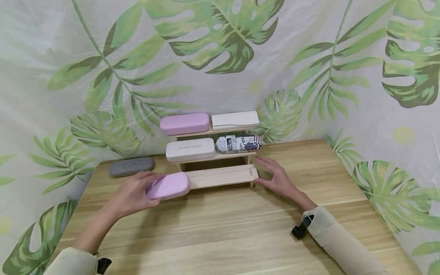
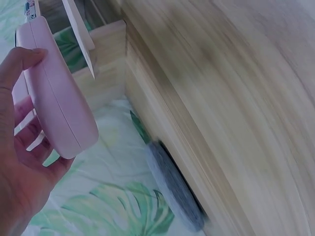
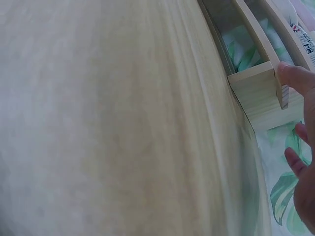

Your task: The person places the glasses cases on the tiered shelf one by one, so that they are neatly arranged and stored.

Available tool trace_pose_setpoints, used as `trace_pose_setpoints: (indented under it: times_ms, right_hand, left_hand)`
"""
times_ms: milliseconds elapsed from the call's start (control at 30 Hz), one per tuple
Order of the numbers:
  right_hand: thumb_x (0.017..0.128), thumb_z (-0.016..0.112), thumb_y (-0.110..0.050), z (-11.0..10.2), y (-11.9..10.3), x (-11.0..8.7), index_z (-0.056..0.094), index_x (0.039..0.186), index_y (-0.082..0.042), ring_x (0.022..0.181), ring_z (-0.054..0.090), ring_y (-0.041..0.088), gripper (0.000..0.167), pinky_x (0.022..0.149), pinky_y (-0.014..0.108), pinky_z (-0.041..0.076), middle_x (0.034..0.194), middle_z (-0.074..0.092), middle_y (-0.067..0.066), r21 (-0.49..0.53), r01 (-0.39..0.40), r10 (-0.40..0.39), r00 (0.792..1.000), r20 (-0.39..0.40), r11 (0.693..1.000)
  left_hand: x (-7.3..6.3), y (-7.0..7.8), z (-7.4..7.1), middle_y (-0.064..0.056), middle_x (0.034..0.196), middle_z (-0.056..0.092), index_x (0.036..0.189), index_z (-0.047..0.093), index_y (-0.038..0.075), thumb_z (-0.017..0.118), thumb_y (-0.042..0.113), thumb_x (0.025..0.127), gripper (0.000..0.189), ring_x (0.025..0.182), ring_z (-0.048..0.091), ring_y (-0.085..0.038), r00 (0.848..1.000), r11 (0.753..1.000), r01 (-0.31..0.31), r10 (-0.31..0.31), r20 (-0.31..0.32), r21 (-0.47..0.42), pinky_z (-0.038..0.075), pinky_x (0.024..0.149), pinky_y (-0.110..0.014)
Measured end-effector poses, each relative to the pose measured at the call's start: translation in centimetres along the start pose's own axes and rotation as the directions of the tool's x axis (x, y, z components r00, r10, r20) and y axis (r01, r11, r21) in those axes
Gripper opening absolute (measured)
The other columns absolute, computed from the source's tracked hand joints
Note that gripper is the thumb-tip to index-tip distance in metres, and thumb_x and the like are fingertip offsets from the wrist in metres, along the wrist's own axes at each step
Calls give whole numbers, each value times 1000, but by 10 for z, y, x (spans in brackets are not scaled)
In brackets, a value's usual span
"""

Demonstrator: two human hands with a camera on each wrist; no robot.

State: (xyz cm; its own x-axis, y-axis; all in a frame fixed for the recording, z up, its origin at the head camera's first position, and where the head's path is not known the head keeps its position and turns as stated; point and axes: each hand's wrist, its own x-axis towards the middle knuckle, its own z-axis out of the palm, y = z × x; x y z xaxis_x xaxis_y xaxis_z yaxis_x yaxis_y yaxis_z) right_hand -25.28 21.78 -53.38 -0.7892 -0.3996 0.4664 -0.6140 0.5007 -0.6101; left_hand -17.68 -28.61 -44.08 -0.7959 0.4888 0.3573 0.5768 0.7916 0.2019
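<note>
In the head view my left hand (image 1: pixel 135 193) grips a pink glasses case (image 1: pixel 172 186) at the left end of the lowest step of a wooden three-step rack (image 1: pixel 220 176). The left wrist view shows my thumb on one side of the pink case (image 2: pixel 59 93) and the fingers wrapped round the other. At the rack's right end my right hand (image 1: pixel 278 181) has its fingers loosely extended. Its thumb rests on the end of a step (image 3: pixel 282 93) in the right wrist view.
A lilac case (image 1: pixel 185 123) and a white case (image 1: pixel 235 120) occupy the top step. On the middle step lie a pale lettered case (image 1: pixel 190 149) and a patterned printed case (image 1: pixel 239 144). A grey case (image 1: pixel 131 167) lies on the wooden table (image 1: pixel 220 233) left of the rack.
</note>
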Motion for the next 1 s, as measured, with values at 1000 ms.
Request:
trace_pose_setpoints:
  times_ms: [1000]
  right_hand:
    - [68,99,-21,-6,4,7,51,154,1,139,51,38,100,124,37,33,156,52,22,-156,234,-245,968,-53,960]
  left_hand:
    - [54,49,32,-9,119,75,133,74,13,94,40,67,74,103,70,-26,997,998,-43,46,58,-41,57,72,-41]
